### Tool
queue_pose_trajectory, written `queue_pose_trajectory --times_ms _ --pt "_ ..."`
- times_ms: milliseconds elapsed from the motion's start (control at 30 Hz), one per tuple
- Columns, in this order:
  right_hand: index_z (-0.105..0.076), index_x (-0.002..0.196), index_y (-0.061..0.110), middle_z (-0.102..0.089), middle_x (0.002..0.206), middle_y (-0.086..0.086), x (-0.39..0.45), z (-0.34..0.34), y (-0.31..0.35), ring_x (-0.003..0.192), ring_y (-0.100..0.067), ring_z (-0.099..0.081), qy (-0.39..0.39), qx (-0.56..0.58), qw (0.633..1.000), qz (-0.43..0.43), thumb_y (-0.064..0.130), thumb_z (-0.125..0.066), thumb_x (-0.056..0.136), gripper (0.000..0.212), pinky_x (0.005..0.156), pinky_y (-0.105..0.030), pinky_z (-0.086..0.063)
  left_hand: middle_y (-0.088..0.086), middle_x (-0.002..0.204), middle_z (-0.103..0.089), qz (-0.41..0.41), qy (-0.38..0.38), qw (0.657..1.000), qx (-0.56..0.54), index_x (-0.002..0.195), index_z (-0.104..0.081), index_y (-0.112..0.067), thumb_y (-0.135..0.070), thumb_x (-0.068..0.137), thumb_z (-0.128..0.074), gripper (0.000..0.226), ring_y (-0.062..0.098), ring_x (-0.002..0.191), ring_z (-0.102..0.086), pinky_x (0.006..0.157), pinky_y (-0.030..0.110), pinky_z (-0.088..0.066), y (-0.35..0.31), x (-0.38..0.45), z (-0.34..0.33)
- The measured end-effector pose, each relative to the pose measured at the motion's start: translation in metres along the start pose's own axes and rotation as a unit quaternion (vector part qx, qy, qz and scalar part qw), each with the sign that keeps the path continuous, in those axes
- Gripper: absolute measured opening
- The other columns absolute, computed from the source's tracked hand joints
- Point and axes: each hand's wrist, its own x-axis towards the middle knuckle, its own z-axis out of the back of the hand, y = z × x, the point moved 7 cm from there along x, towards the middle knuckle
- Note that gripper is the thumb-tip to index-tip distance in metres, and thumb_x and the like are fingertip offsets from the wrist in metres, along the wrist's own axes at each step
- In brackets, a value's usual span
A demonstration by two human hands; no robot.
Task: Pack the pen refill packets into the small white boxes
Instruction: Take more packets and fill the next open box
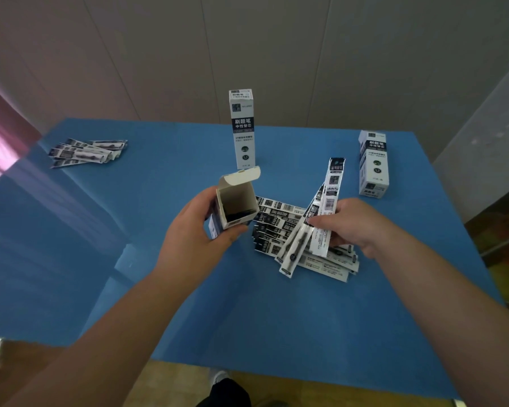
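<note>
Both hands work at frame centre over the blue table [276,318]. Left hand [194,239] grips an open white box [237,205], flap up, dark packets inside. Right hand [356,224] pinches a few refill packets [325,218] above the loose pile [279,227]. Two closed boxes stand beyond, one at centre [243,130], one at right [373,164]. More packets [88,151] lie upper left.

Two bare forearms, no sleeves in view up to the frame edges; no watch, rings or bands on left hand [199,230] or right hand [353,224]. Short plain nails where visible. Dark trouser leg [227,393] at bottom centre, black or near-black, with a white shoe tip [218,376] just above it. Nothing further of clothing in view
</note>
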Motion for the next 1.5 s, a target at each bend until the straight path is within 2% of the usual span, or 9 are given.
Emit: queue_pose_trajectory --times_ms 233,467,633,700,967,1100,1200,1333,1500 --pt "-0.069 0.102 0.013 -0.078 0.097 -0.006 0.008 0.003 -0.005 0.091 -0.027 -0.075 -0.005 0.007 1.0 -0.005 0.02 -0.085 0.08 0.028 0.091 -0.048 -0.059 -0.032 0.118 -0.063 -0.001 0.002 1.0 0.005 0.122 -0.05 -0.062 -0.033 0.083 -0.083 0.058 -0.001 0.108 -0.06 0.089 0.025 -0.048 -0.001 0.001 0.0" --pt "-0.073 0.1 0.01 -0.08 0.084 -0.001 0.004 0.012 -0.008 0.078 -0.018 -0.078 0.011 0.054 0.998 0.006 0.018 -0.084 0.081 0.023 0.081 -0.04 -0.063 -0.036 0.115 -0.062 -0.01 0.0 1.0 0.017 0.115 -0.047 -0.071 -0.03 0.082 -0.085 0.065 -0.006 0.105 -0.058 0.084 0.02 -0.044 -0.004 0.002 -0.001" --pt "-0.07 0.106 0.003 -0.08 0.094 -0.009 -0.019 0.019 0.007 0.091 -0.026 -0.077 0.034 0.13 0.99 0.033 0.025 -0.086 0.076 0.041 0.083 -0.039 -0.062 -0.03 0.117 -0.063 -0.006 0.007 1.0 0.019 0.119 -0.049 -0.066 -0.033 0.083 -0.084 0.06 -0.001 0.108 -0.059 0.088 0.023 -0.046 -0.005 0.002 -0.003" --pt "-0.071 0.105 0.002 -0.079 0.097 -0.011 -0.033 0.024 0.022 0.095 -0.029 -0.076 0.045 0.189 0.978 0.071 0.027 -0.084 0.069 0.046 0.082 -0.039 -0.062 -0.029 0.117 -0.064 -0.004 0.009 1.0 0.016 0.12 -0.051 -0.062 -0.034 0.083 -0.083 0.057 -0.001 0.108 -0.059 0.089 0.024 -0.047 -0.005 0.002 -0.003" --pt "-0.08 0.083 0.022 -0.079 0.088 0.0 -0.107 0.036 0.101 0.082 -0.015 -0.076 0.05 0.318 0.886 0.335 0.034 -0.081 0.076 0.014 0.07 -0.026 -0.061 -0.027 0.117 -0.066 0.006 0.01 1.0 0.01 0.124 -0.056 -0.052 -0.03 0.081 -0.084 0.055 -0.002 0.108 -0.059 0.089 0.026 -0.048 -0.007 0.005 -0.003" --pt "-0.079 0.085 0.029 -0.079 0.091 0.001 -0.119 0.031 0.121 0.085 -0.021 -0.077 -0.049 0.234 0.896 0.373 0.035 -0.081 0.081 0.007 0.073 -0.031 -0.062 -0.031 0.116 -0.064 0.006 0.007 1.0 0.024 0.116 -0.049 -0.069 -0.039 0.08 -0.082 0.057 -0.006 0.107 -0.058 0.084 0.018 -0.043 -0.011 0.006 -0.003" --pt "-0.078 0.088 0.032 -0.078 0.088 0.001 -0.119 0.019 0.131 0.083 -0.033 -0.074 -0.071 0.148 0.915 0.369 0.041 -0.079 0.081 0.011 0.067 -0.045 -0.064 -0.025 0.114 -0.067 0.009 0.011 0.999 0.029 0.121 -0.055 -0.055 -0.037 0.08 -0.083 0.053 0.001 0.107 -0.061 0.088 0.026 -0.05 -0.011 0.004 -0.005" --pt "-0.078 0.092 0.031 -0.078 0.087 0.012 -0.116 0.002 0.147 0.076 -0.014 -0.074 -0.058 0.082 0.922 0.374 0.036 -0.078 0.085 0.009 0.064 -0.037 -0.063 -0.02 0.118 -0.067 0.014 0.022 0.999 0.043 0.127 -0.06 -0.037 -0.033 0.081 -0.084 0.052 0.007 0.11 -0.064 0.093 0.038 -0.053 -0.012 0.002 -0.007" --pt "-0.078 0.089 0.025 -0.077 0.083 0.002 -0.102 -0.018 0.153 0.077 -0.023 -0.073 -0.057 0.049 0.932 0.354 0.039 -0.08 0.084 0.015 0.069 -0.046 -0.06 -0.022 0.119 -0.066 0.01 0.028 0.998 0.051 0.13 -0.06 -0.036 -0.036 0.082 -0.083 0.054 0.003 0.111 -0.062 0.094 0.033 -0.053 -0.017 0.002 -0.009"
